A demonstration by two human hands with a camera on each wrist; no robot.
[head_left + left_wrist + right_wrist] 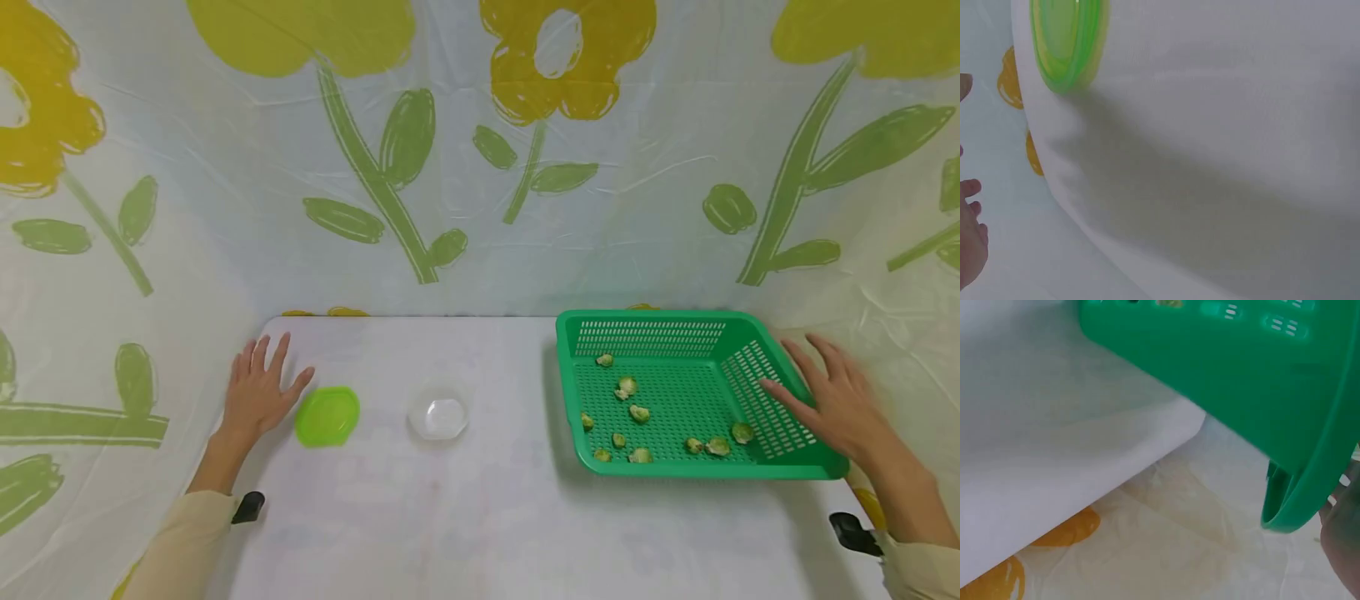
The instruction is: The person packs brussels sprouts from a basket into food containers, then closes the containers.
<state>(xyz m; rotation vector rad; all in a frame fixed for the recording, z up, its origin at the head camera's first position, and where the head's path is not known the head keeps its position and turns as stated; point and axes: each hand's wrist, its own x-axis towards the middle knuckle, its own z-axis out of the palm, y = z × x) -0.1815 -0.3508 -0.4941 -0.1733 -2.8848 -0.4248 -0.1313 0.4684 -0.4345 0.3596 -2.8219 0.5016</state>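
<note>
My left hand (pixel 255 393) is spread over the table's left edge, holding nothing, with its thumb close to a bright green lid-like dish (pixel 327 417). The same dish (pixel 1060 37) shows at the top of the left wrist view. Over the right rim of a green plastic basket (pixel 705 471), my right hand (pixel 847 408) reaches with straight fingers. Several small Brussels sprouts (pixel 717 447) lie scattered on the basket's floor. In the right wrist view the basket's outer wall (pixel 1229 381) fills the upper right, and part of the hand (pixel 1342 531) shows behind its rim.
A small clear octagonal bowl (pixel 439 415) stands between the green dish and the basket. The white table (pixel 420 533) has flower-printed sheeting (pixel 637 233) around its back and sides. The basket's right end lies along the table's right edge.
</note>
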